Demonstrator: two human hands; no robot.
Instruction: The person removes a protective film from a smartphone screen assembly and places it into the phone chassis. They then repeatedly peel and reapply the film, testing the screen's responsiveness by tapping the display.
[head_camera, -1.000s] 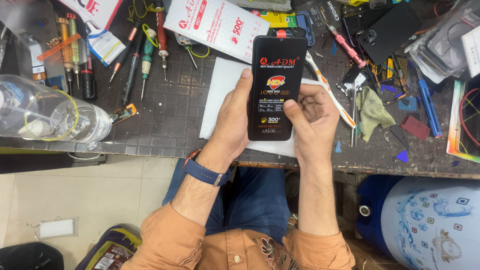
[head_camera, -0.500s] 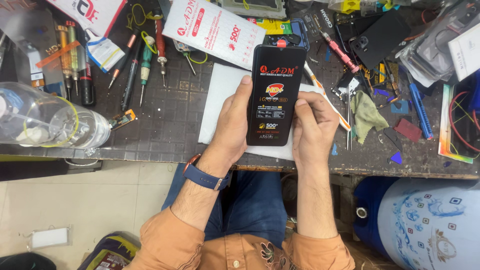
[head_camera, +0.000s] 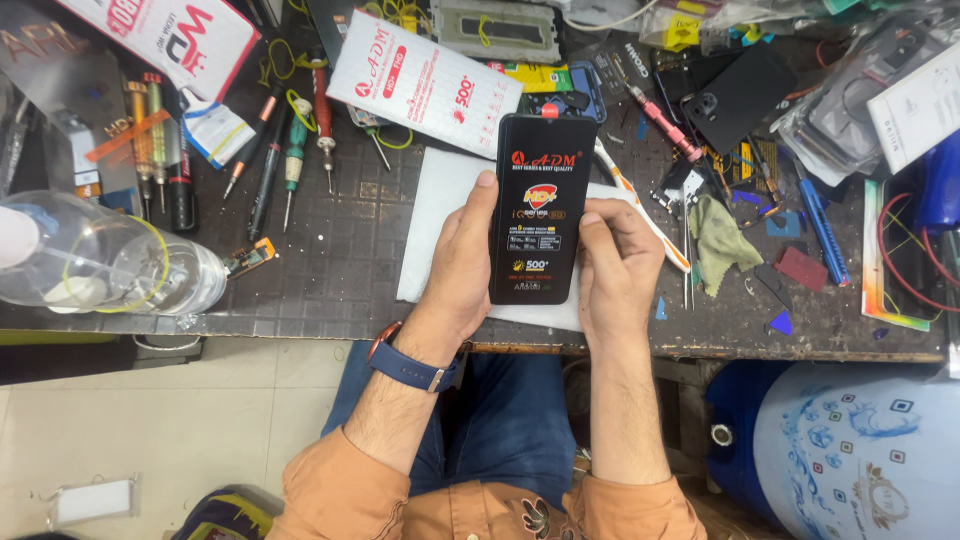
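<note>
Both hands clasped on black phone screen panel (head_camera: 539, 205): left hand (head_camera: 462, 265) and right hand (head_camera: 618, 262) at its edges, above white sheet (head_camera: 435, 215). Likely risk: slipping onto cluttered workbench (head_camera: 340, 270), cracking against screwdrivers (head_camera: 295, 150).

A black phone display panel (head_camera: 541, 205) with a printed protective film, upright lengthwise, face up above the bench.

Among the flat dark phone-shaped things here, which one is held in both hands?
The black screen panel with the printed film on its front: the left hand and right hand grip its long edges. The plain black phone lies untouched at the bench's far right.
</note>
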